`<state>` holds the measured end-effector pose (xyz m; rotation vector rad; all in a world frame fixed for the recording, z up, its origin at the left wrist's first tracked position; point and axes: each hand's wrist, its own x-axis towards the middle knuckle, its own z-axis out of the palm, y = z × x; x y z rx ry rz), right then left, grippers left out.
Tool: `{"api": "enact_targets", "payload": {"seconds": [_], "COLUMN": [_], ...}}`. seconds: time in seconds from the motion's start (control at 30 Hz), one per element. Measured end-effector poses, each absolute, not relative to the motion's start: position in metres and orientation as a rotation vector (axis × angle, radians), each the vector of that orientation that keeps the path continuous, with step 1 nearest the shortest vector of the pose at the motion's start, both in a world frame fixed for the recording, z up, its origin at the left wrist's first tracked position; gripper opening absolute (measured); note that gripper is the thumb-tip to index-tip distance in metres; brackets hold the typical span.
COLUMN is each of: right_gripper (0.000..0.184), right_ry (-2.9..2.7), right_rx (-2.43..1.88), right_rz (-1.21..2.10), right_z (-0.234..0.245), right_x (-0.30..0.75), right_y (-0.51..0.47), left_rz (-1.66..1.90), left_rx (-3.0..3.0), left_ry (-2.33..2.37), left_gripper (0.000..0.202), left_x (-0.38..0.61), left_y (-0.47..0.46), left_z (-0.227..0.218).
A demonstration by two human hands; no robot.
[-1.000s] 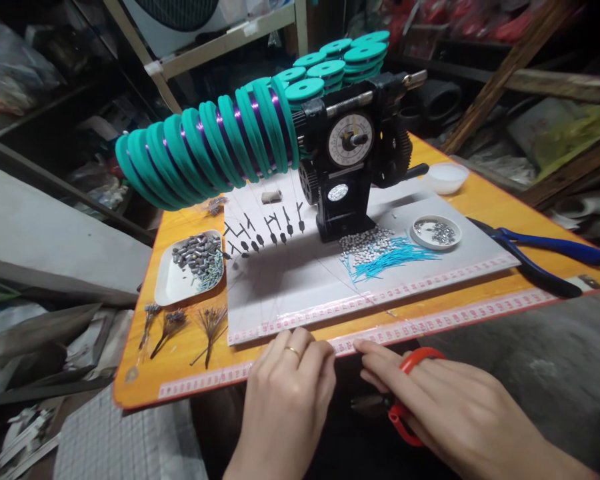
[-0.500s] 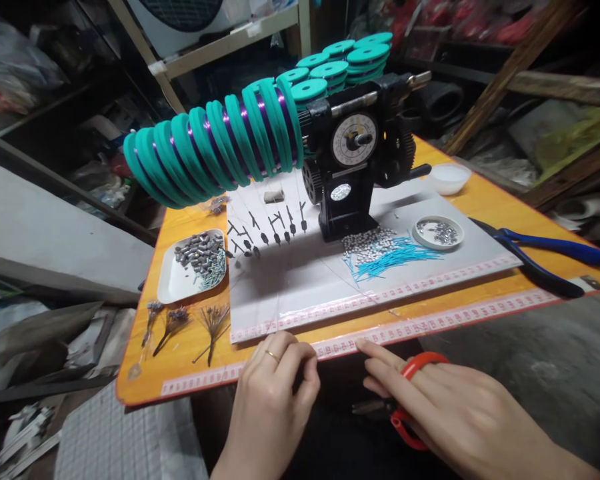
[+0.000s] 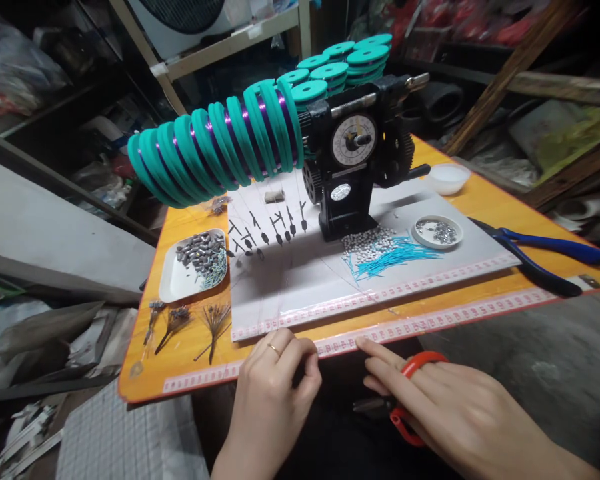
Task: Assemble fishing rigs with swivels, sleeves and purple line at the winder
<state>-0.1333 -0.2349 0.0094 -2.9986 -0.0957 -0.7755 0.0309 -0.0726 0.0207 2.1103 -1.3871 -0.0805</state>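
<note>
Red-handled scissors (image 3: 405, 400) hang from the right hand (image 3: 455, 413), one red loop round its outstretched fingers, their dark blades (image 3: 375, 405) lying below the front of the white board (image 3: 290, 293). The right index fingertip (image 3: 360, 341) touches the printed measuring strip (image 3: 430, 325) on the orange table (image 3: 143, 333) in front of the board. Also in front of the board, the left hand (image 3: 270, 393), with a gold ring (image 3: 274, 349) on one finger, is curled, thumb and fingertips drawn together. Whatever it pinches, if anything, is hidden, though faint strands seem to run that way across the board.

Behind the board stands a black winding machine (image 3: 343, 223) with a round dial (image 3: 353, 140), carrying green spools (image 3: 210, 150) wound with purple wire. The dial's markings and the strip's numbers are too small to read, and no brand shows.

To the board's left sit a white tray (image 3: 173, 283) of dark beads and small dried sprigs (image 3: 213, 330). On its right part lie blue wires (image 3: 395, 260), and blue-handled pliers (image 3: 555, 247) rest beyond its right edge.
</note>
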Motion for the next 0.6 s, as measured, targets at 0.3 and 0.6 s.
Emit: {"api": "enact_targets", "payload": {"seconds": [0.3,0.6], "right_gripper": [0.014,0.018], "right_ry": [0.026,0.283], "right_rx": [-2.407,-2.114], "right_rz": [-0.521,-0.029], "right_z": [0.003,-0.001], "right_x": [-0.141,-0.129], "right_y": [-0.208,-0.188], "left_rz": [0.19,0.183], "left_rx": [1.944,1.916], "left_ry": [-1.252,-1.143], "left_gripper": [0.019,0.025], "left_x": [0.009,-0.008], "left_y": [-0.073,-0.06], "left_z": [0.022,0.013]}}
